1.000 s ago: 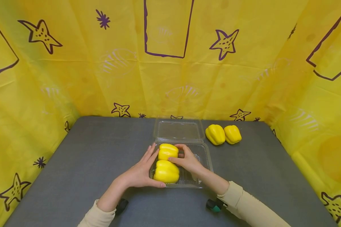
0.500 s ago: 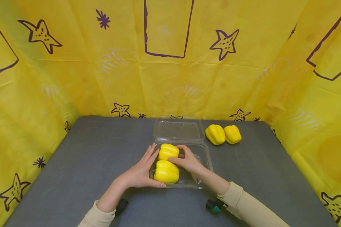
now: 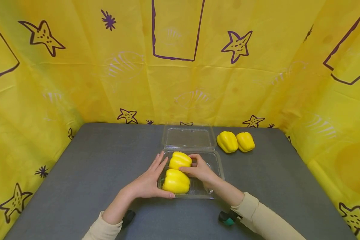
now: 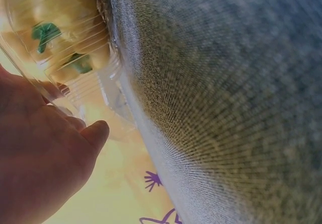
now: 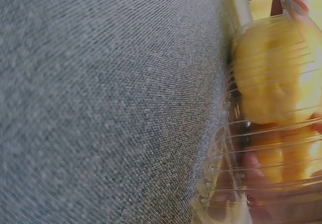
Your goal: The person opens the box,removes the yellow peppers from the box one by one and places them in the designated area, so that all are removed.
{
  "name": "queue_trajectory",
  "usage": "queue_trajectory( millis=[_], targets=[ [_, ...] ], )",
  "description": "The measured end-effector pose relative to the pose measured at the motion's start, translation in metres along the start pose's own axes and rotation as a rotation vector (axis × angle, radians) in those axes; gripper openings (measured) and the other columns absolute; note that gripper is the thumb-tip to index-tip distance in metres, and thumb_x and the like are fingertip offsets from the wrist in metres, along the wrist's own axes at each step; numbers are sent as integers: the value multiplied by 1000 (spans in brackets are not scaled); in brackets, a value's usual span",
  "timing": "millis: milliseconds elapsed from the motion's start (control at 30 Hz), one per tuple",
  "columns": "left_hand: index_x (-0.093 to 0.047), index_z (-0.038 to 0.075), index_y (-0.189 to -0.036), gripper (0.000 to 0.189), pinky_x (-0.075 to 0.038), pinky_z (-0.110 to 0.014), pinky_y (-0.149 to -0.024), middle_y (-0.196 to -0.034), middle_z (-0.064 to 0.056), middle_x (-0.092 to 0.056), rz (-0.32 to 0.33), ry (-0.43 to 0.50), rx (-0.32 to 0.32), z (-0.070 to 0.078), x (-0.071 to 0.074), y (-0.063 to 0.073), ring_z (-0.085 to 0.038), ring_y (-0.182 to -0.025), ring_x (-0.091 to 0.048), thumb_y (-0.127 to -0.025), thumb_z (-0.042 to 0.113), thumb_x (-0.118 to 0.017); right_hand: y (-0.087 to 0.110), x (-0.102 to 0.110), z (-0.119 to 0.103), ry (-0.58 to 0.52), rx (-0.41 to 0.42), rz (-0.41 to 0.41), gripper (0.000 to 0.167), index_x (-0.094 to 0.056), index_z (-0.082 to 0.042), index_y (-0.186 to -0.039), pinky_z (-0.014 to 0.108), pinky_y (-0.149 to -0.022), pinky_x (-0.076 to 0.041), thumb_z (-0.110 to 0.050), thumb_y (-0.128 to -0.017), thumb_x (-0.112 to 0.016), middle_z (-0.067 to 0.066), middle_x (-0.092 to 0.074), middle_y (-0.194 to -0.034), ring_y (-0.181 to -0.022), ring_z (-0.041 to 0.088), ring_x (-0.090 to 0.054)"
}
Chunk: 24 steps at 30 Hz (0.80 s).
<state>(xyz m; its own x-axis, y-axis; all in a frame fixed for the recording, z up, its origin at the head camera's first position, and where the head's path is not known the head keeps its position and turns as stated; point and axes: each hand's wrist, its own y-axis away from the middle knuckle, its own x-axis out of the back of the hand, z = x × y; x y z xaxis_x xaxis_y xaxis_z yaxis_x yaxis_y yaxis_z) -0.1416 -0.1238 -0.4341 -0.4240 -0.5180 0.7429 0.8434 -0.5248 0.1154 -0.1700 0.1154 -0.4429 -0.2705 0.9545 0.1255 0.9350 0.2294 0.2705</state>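
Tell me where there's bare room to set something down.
Bare table lies left of the left hand, and between the two loose peppers and right sleeve. Crowded: the open plastic box, where the right hand holds one pepper beside another pepper.

Your head view is bright and evenly lit, with soft highlights on the peppers and glints on the box. Your wrist views are hazier: the backdrop washes out behind your darkened left grip, and the desk looks grainy and smeared.

rear pepper shifted right, right hand too
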Motion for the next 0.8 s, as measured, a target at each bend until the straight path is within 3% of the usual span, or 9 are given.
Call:
queue_trajectory(
  millis=[267,800],
  targets=[
    [-5,14,-158,129,-26,-62,-108,-161,4,18,-5,4,2,3,0,0,-23,-147,12,-66,65,-79,2,4,-2,-20,-3,5,70,-39,-2,-135,38,-81,-56,-20,-81,-81,20,-49,-124,-98,25,-62],
    [-9,13,-158,129,-19,-62,-111,-162,3,15,18,-53,-6,1,-1,0,-25,-148,9,-64,69,-78,10,17,-3,31,33,-24,71,-38,1,-137,39,-82,-56,-18,-83,-79,19,-56,-116,-93,22,-62]
  ],
)
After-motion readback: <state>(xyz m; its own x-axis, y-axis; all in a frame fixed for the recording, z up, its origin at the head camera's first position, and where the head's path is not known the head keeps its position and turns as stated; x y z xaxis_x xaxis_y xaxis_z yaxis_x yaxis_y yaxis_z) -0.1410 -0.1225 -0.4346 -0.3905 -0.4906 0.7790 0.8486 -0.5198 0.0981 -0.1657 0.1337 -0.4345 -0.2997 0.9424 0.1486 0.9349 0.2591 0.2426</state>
